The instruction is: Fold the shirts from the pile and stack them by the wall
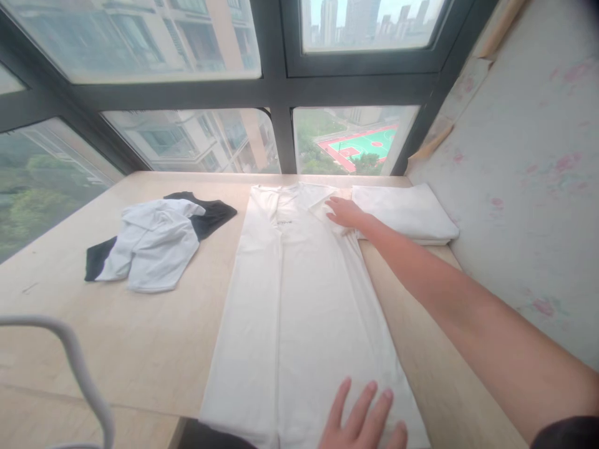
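A long white T-shirt (318, 299) lies flat on the wooden surface, collar at the window end, with a small dark print below the neck. Its left side is folded inward, leaving a lengthwise edge down the body. Fingers stretched, my right hand (346, 213) rests on the folded cloth near the right shoulder. My left hand (362, 418) is at the lower part of the shirt, fingers spread over the fabric and partly cut off by the frame's bottom edge.
To the left, a white garment (159, 243) lies over a black one (215, 215). A folded white cloth (402, 212) sits by the flowered wall (528, 187). A white curved tube (75, 355) rises at lower left. Windows with dark frames (276, 93) border the far edge.
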The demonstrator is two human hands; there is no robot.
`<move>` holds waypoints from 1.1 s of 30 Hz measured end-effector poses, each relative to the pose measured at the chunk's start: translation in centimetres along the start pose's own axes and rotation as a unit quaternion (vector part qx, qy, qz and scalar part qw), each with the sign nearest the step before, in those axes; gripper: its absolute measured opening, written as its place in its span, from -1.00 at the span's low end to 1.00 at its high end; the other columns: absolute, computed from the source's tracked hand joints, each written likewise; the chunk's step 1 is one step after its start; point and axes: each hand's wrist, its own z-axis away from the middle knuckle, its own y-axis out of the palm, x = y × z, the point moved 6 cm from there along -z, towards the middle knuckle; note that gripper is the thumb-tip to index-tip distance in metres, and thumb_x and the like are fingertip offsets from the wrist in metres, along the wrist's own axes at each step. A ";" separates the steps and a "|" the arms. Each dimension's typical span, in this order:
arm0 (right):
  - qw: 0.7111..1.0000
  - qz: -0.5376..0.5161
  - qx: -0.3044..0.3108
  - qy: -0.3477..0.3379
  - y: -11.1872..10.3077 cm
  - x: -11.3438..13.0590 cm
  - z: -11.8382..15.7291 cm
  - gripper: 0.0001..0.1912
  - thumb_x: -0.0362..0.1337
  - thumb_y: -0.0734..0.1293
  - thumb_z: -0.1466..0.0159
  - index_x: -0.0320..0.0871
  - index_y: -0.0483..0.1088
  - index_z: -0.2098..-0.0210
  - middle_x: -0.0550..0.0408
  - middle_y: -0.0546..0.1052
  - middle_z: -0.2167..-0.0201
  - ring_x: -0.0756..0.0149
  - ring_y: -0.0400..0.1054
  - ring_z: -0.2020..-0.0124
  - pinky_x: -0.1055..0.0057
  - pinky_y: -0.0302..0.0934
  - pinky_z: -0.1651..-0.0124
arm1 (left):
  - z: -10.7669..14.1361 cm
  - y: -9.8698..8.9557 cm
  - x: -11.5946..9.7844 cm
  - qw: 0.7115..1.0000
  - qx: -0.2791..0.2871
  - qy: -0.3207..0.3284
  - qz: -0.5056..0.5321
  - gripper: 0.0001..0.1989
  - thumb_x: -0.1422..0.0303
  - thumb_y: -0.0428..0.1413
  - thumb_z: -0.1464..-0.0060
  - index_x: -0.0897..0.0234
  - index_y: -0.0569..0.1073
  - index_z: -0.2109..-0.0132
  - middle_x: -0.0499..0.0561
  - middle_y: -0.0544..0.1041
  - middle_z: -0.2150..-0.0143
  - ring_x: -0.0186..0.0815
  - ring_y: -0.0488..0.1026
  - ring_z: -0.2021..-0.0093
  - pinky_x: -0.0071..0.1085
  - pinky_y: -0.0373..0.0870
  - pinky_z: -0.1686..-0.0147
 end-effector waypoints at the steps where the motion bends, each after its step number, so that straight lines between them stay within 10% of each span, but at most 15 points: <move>1: 1.000 -0.003 -0.010 -0.006 -0.1 0.9 0.6 -0.47 -0.17 0.12 -0.40 -0.23 0.15 -0.30 -0.20 0.10 -0.38 0.02 0.00 -0.38 0.07 -0.03 -0.33 | 0.1 -1.1 2.9 0.996 0.083 -0.007 -0.007 -0.61 0.18 0.09 -0.21 0.08 0.42 -0.16 0.04 0.44 -0.23 -0.10 0.37 -0.23 0.04 0.09 -0.33; 3: 0.999 -0.009 -0.023 -0.021 0.3 3.2 2.1 -0.45 -0.11 0.08 -0.42 -0.21 0.12 -0.33 -0.16 0.06 -0.41 0.04 -0.09 -0.41 0.06 -0.11 -0.36 | 1.1 -3.5 11.3 0.964 0.211 -0.150 -0.063 -0.42 0.18 0.04 -0.23 0.22 0.23 -0.34 0.18 0.16 -0.41 0.03 0.12 -0.38 0.07 0.10 -0.30; 5: 0.999 -0.021 -0.025 -0.039 1.3 5.9 3.6 -0.41 -0.02 0.04 -0.43 -0.15 0.09 -0.35 -0.09 0.02 -0.43 0.04 -0.16 -0.43 0.01 -0.18 -0.38 | 2.3 -6.0 18.5 0.934 0.207 -0.256 -0.139 -0.41 0.16 -0.03 -0.26 0.27 0.20 -0.36 0.26 0.10 -0.42 0.15 0.06 -0.39 0.16 0.15 -0.23; 8: 0.997 -0.035 -0.007 -0.067 3.8 9.3 5.5 -0.32 0.11 0.02 -0.40 -0.07 0.01 -0.39 -0.01 -0.05 -0.45 0.00 -0.23 -0.45 -0.09 -0.27 -0.39 | 4.2 -5.5 23.6 0.903 0.244 -0.305 -0.180 -0.37 0.09 -0.03 -0.24 0.29 0.22 -0.35 0.30 0.05 -0.44 0.23 0.00 -0.40 0.23 0.07 -0.23; 33: 0.998 -0.042 0.002 -0.053 5.9 10.0 3.6 -0.28 0.14 0.00 -0.40 -0.09 -0.03 -0.42 0.01 -0.16 -0.47 0.04 -0.37 -0.47 -0.07 -0.50 -0.41 | 3.8 -2.7 27.2 0.913 0.261 -0.266 -0.167 -0.39 0.07 -0.11 -0.27 0.20 0.16 -0.38 0.17 0.06 -0.45 0.11 0.00 -0.41 0.18 -0.03 -0.28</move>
